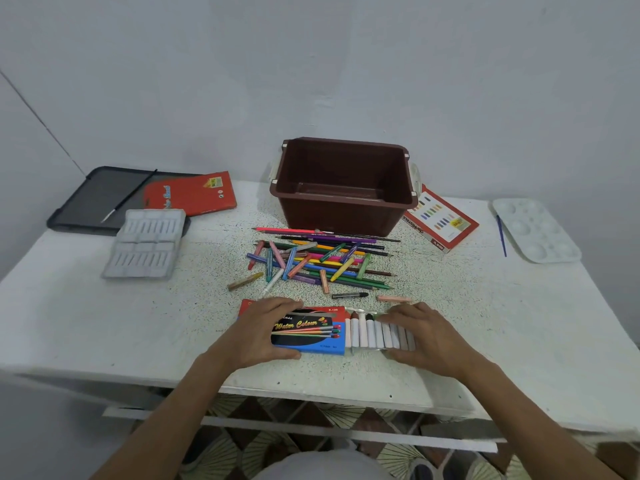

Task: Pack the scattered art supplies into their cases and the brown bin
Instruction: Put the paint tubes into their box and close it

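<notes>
Step in hand, I judge: sliding paints into their case. On the near side of the brown bin [341,216], the left grip [266,327] clasps the glossy cardboard water colour box [311,334]; the right grip [426,334] holds the clear tray of smooth white tubes [367,332] jutting from its end. Next: push it squarely home. Slim pencils and waxy crayons [318,261] lie heaped between bin and box on the speckled counter [450,299].
</notes>
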Tool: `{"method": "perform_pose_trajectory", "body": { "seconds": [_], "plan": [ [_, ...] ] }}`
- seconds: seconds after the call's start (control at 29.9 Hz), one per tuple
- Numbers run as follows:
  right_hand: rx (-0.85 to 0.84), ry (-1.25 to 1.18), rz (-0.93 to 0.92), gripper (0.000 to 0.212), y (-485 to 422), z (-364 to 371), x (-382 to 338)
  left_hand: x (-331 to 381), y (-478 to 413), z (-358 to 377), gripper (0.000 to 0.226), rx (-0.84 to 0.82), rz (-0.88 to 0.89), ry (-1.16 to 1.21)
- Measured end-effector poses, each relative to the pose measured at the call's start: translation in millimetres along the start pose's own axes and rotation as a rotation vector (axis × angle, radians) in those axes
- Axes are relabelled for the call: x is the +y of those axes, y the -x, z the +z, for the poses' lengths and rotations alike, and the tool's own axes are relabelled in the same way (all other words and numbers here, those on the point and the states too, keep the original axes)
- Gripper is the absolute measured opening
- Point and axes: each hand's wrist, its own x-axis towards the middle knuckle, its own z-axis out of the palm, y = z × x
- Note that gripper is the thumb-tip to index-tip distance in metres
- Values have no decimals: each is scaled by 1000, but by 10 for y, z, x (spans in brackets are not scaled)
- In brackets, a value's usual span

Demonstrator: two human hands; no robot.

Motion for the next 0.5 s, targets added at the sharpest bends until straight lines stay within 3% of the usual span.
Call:
{"method": "perform_pose_trajectory", "body": {
  "seconds": [0.17, 0.5],
  "plan": [
    [5, -122, 22, 59, -20, -40, -16, -2, 10, -10, 92, 7, 28, 1],
    [43, 34, -57, 65, -68, 178, -233, -18, -20, 33, 92, -10, 28, 17]
  ]
}}
